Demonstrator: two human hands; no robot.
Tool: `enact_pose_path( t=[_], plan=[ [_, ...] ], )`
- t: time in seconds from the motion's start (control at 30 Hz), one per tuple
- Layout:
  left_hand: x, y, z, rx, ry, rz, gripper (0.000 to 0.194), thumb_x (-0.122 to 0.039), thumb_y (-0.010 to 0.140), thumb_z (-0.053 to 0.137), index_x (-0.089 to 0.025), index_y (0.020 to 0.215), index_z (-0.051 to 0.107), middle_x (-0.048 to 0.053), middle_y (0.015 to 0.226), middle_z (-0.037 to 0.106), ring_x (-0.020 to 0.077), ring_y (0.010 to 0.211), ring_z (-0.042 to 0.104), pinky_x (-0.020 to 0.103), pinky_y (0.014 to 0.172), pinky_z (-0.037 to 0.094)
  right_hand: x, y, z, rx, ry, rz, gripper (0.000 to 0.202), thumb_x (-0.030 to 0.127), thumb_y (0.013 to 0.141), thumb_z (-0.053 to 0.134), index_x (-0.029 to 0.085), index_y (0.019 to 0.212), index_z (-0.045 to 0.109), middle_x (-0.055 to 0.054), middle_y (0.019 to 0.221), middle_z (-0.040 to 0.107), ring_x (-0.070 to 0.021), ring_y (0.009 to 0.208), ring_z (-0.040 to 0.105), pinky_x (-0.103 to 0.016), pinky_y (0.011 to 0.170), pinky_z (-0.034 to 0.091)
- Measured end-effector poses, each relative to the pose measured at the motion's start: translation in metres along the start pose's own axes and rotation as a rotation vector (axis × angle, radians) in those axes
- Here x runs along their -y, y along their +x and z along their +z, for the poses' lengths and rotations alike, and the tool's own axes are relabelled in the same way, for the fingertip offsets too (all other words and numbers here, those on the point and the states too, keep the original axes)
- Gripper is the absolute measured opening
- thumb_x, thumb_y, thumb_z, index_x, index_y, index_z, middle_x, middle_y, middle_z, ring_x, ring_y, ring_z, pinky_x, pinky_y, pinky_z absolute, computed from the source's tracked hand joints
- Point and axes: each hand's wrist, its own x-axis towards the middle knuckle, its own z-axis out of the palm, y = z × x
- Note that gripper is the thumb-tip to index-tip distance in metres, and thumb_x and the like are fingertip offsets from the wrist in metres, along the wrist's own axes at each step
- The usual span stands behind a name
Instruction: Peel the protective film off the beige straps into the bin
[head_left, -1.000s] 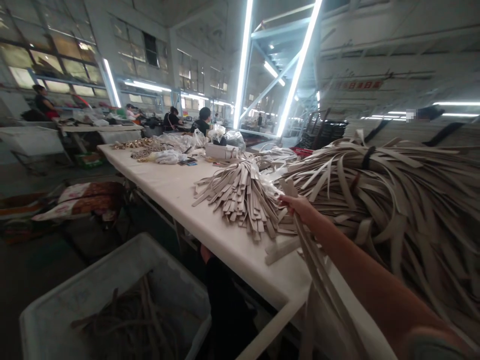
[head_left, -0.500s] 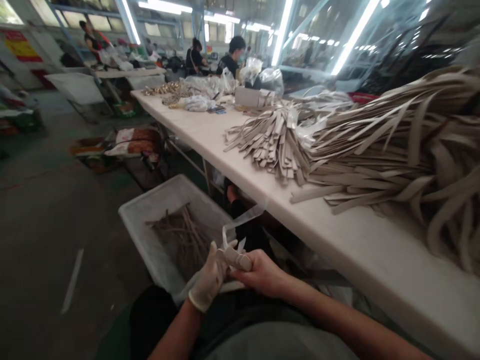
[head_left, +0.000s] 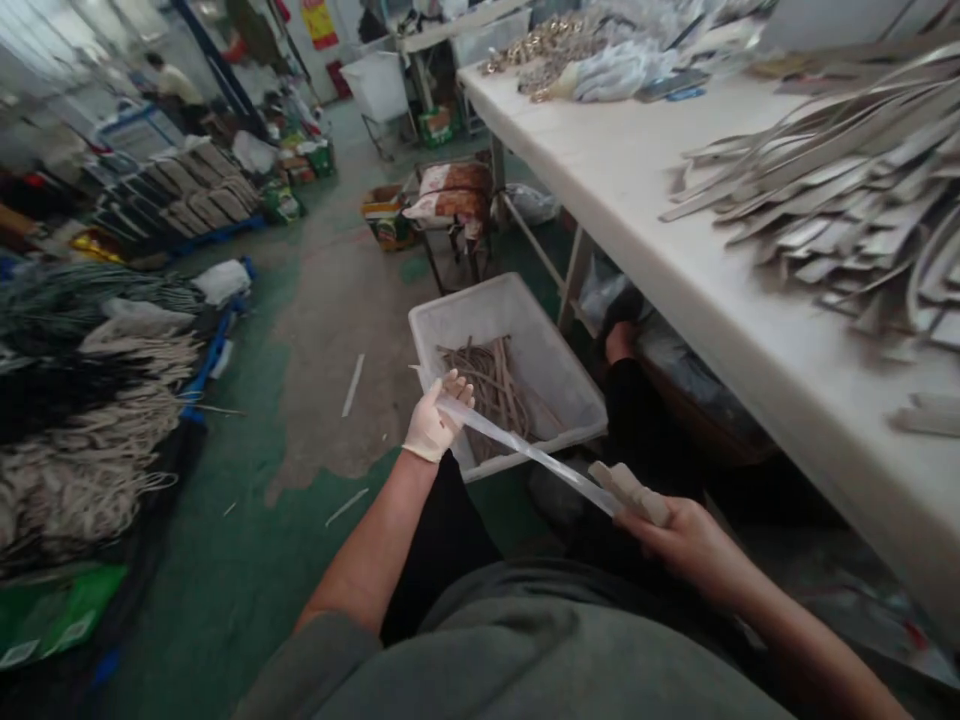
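My left hand (head_left: 439, 412), in a pale glove with some fingertips showing, grips one end of a translucent plastic strip (head_left: 525, 447). The strip is drawn out straight and slopes down to my right hand (head_left: 686, 545). That bare hand is closed around a beige strap bundle (head_left: 628, 490), short and folded or stacked; I cannot tell which. The strip's right end meets the bundle at the fingers. Beyond my left hand stands a white plastic bin (head_left: 555, 375) with loose brown straps (head_left: 499, 385) in it.
On the right, a long white table (head_left: 600, 160) carries a heap of beige straps (head_left: 847, 200), metal pieces (head_left: 532, 50) and plastic bags. A stool (head_left: 454, 195) stands behind the bin. Piled cords (head_left: 97, 420) lie at left. Someone's foot (head_left: 620, 342) shows under the table.
My hands have moved apart, the left one away to the left, pulling the plastic strip taut between them. The view has swung left and down.
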Motion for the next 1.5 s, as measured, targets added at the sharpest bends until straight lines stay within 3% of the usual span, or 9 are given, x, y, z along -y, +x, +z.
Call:
enact_pose_path(
  t=[0.13,0.23,0.33,0.43,0.57,0.7,0.83,1.33,1.5],
  plan=[
    [-0.023,-0.009,-0.003,0.018,0.077,0.146,0.033,-0.031,0.1,0.038,-0.017,0.1,0.069,0.005,0.091,0.073,0.0154,0.084,0.069,0.029,0.082,0.052,-0.006,0.03,-0.01,-0.064,0.009,0.008,0.037,0.055,0.061,0.069,0.021,0.052,0.058,-0.004,0.045,0.053,-0.0134,0.035,0.04,-0.027,0.036,0.028],
    [-0.012,-0.018,0.003,0.065,0.261,0.274,0.033,-0.038,0.097,0.046,-0.017,0.108,0.069,0.009,0.1,0.073,0.0189,0.091,0.069,0.033,0.088,0.051,-0.006,0.048,-0.017,-0.165,0.011,0.008,0.04,0.056,0.062,0.07,0.021,0.048,0.058,-0.003,0.041,0.048,-0.0135,0.036,0.039,-0.028,0.037,0.029],
    [0.01,-0.03,0.012,0.141,0.626,0.619,0.034,-0.041,0.093,0.054,-0.019,0.114,0.069,0.011,0.115,0.069,0.0223,0.113,0.062,0.035,0.106,0.04,0.007,0.05,-0.02,-0.209,0.274,0.002,0.039,0.054,0.065,0.074,0.018,0.057,0.063,0.0,0.045,0.047,-0.0103,0.039,0.036,-0.025,0.039,0.029],
    [0.032,-0.043,0.02,0.336,1.049,0.933,0.035,-0.037,0.095,0.05,-0.022,0.124,0.065,0.01,0.137,0.057,0.0236,0.134,0.045,0.04,0.117,0.026,0.028,0.038,-0.007,0.039,0.716,0.0,0.038,0.05,0.066,0.078,0.016,0.079,0.067,0.005,0.053,0.046,-0.0036,0.038,0.022,-0.021,0.038,0.023],
    [0.054,-0.052,0.025,0.685,1.456,1.077,0.036,-0.035,0.093,0.051,-0.028,0.127,0.063,0.008,0.151,0.042,0.0291,0.144,0.029,0.05,0.118,0.021,0.051,0.032,0.026,0.404,0.942,0.065,0.039,0.047,0.067,0.08,0.014,0.083,0.066,0.009,0.05,0.038,-0.0017,0.038,0.016,-0.017,0.037,0.018],
    [0.069,-0.053,0.029,0.964,1.649,1.076,0.038,-0.029,0.087,0.061,-0.036,0.124,0.063,0.003,0.147,0.048,0.0315,0.141,0.033,0.052,0.118,0.017,0.052,0.041,0.049,0.489,0.928,0.134,0.046,0.054,0.069,0.075,0.017,0.059,0.049,0.008,0.045,0.037,-0.0031,0.036,0.022,-0.018,0.037,0.022],
    [0.072,-0.051,0.036,1.142,1.692,0.954,0.041,-0.021,0.088,0.057,-0.037,0.125,0.062,0.001,0.14,0.056,0.0295,0.137,0.04,0.051,0.118,0.017,0.045,0.047,0.057,0.44,0.844,0.151,0.048,0.058,0.071,0.074,0.018,0.06,0.047,0.007,0.043,0.038,-0.0038,0.035,0.025,-0.018,0.036,0.022],
    [0.073,-0.04,0.041,1.053,1.442,0.673,0.024,-0.019,0.079,0.069,-0.032,0.099,0.072,0.002,0.12,0.069,0.0243,0.13,0.049,0.048,0.119,0.018,0.034,0.051,0.057,0.499,0.928,0.217,0.044,0.051,0.076,0.073,0.018,0.065,0.045,0.008,0.047,0.041,-0.0022,0.036,0.026,-0.014,0.035,0.026],
    [0.079,-0.037,0.03,1.173,1.578,0.793,0.032,-0.022,0.086,0.062,-0.037,0.113,0.068,0.0,0.128,0.064,0.0242,0.131,0.048,0.047,0.118,0.02,0.038,0.051,0.058,0.5,0.873,0.144,0.035,0.042,0.072,0.077,0.018,0.071,0.052,0.009,0.049,0.039,-0.0027,0.038,0.029,-0.015,0.037,0.025]
  ],
)
